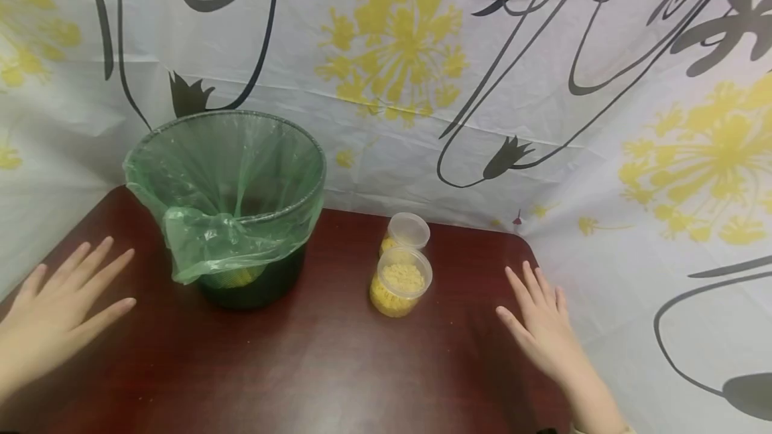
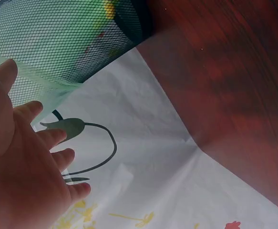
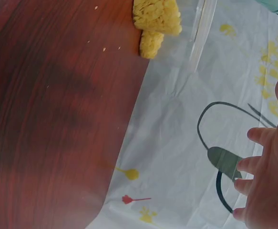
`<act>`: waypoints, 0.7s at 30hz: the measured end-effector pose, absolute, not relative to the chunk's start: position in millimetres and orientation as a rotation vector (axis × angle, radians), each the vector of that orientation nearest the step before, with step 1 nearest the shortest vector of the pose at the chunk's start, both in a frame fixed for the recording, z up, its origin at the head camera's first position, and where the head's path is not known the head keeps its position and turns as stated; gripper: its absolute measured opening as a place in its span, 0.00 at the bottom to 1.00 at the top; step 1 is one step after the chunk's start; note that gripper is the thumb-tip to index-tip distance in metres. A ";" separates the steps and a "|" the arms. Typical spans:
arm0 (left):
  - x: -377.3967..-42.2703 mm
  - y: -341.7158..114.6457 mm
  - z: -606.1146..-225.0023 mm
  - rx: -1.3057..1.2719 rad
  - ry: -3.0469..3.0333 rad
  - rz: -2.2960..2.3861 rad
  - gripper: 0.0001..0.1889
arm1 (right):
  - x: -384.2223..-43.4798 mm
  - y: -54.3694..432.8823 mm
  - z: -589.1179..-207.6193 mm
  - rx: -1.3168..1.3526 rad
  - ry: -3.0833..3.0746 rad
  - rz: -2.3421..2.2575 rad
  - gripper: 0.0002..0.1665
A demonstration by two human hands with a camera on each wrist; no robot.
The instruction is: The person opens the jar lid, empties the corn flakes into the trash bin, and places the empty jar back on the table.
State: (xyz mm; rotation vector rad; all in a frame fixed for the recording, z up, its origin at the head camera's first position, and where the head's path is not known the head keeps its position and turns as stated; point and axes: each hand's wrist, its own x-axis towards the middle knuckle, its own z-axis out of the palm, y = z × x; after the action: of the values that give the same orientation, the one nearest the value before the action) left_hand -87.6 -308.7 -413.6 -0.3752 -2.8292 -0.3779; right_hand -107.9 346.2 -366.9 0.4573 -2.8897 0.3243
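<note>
My left hand (image 1: 60, 317) is held with fingers spread above the table's left side, nearest to a dark mesh bin (image 1: 259, 286). A green plastic bag (image 1: 241, 236) lines that bin and folds over its rim; some yellow shows through low on the side. Over the right side of the table, my right hand (image 1: 545, 327) has its fingers extended and touches nothing. Between the hands, closer to the bin, stand two clear plastic jars: a front jar (image 1: 395, 297) holding yellow crumbly bits, and a rear jar (image 1: 409, 228) partly hidden behind it, with yellow inside too.
The dark red wooden table (image 1: 338, 367) has rounded back corners. A white cloth (image 1: 386, 153) printed with yellow flowers and grey stems hangs right behind and along both sides. Small pale crumbs (image 3: 105, 49) lie on the wood near the jars.
</note>
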 end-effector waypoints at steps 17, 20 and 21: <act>-86.5 -289.2 -415.0 -0.428 -2.848 -0.615 0.38 | -119.8 325.6 -363.5 0.538 -2.816 0.379 0.39; -86.9 -284.2 -414.4 -0.453 -2.837 -0.649 0.36 | -121.2 322.1 -363.7 0.545 -2.801 0.393 0.39; -87.0 -282.6 -414.0 -0.460 -2.830 -0.656 0.36 | -121.6 321.1 -363.7 0.545 -2.797 0.398 0.39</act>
State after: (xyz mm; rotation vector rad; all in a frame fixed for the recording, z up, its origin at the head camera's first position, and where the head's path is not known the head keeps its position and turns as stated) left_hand -87.0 -282.6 -414.0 -0.4600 -2.8300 -0.6558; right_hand -121.6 321.1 -363.7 0.5451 -2.7968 0.3984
